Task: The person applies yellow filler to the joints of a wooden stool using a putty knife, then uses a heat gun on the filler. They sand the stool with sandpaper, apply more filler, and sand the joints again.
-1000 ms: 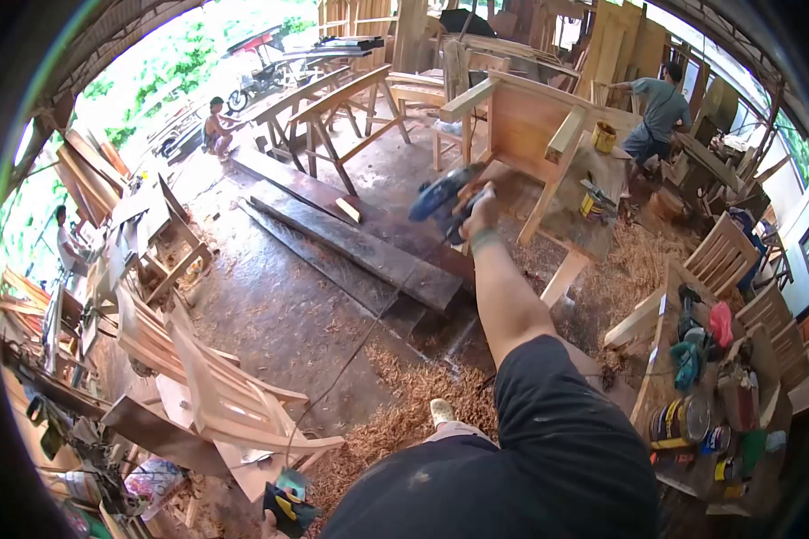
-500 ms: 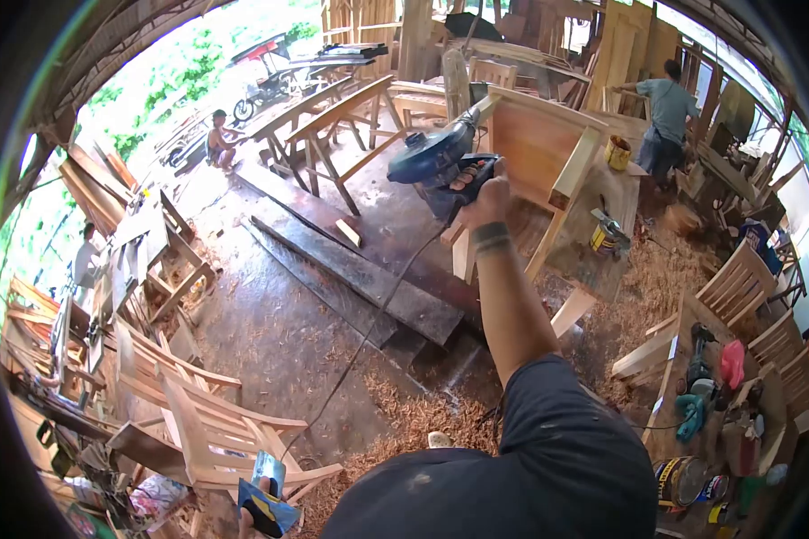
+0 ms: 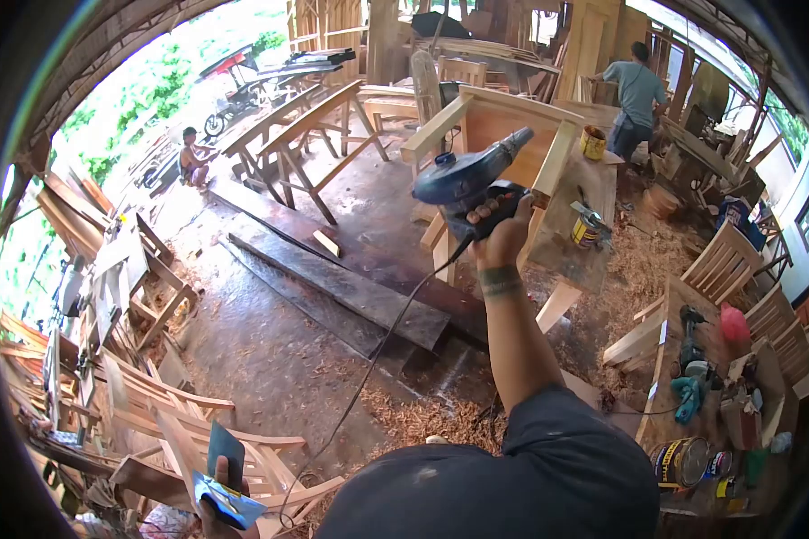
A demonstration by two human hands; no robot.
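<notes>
My right hand (image 3: 502,232), arm stretched forward, is closed around the handle of a dark blue electric blower (image 3: 449,187). The blower's nozzle points up and to the right, in front of a light wooden furniture frame (image 3: 557,160) with a panel inside. A black cord (image 3: 388,334) runs from the blower down to the lower left. At the lower left, my left hand (image 3: 214,521) grips a folded blue sheet (image 3: 228,499), partly hidden by it. Beside that hand lies a slatted wooden chair part (image 3: 270,440).
Dark planks (image 3: 360,292) lie on the floor among wood shavings (image 3: 436,413). Wooden trestles (image 3: 310,148) stand beyond. A workbench (image 3: 670,359) with tools is at right, near a large can (image 3: 679,463). One person (image 3: 636,94) stands at the back; another (image 3: 191,160) crouches at left.
The blower has swung, its nozzle now farther right and clear of the frame's post. My left hand has moved left with the blue sheet, which is turned differently. The view has shifted slightly.
</notes>
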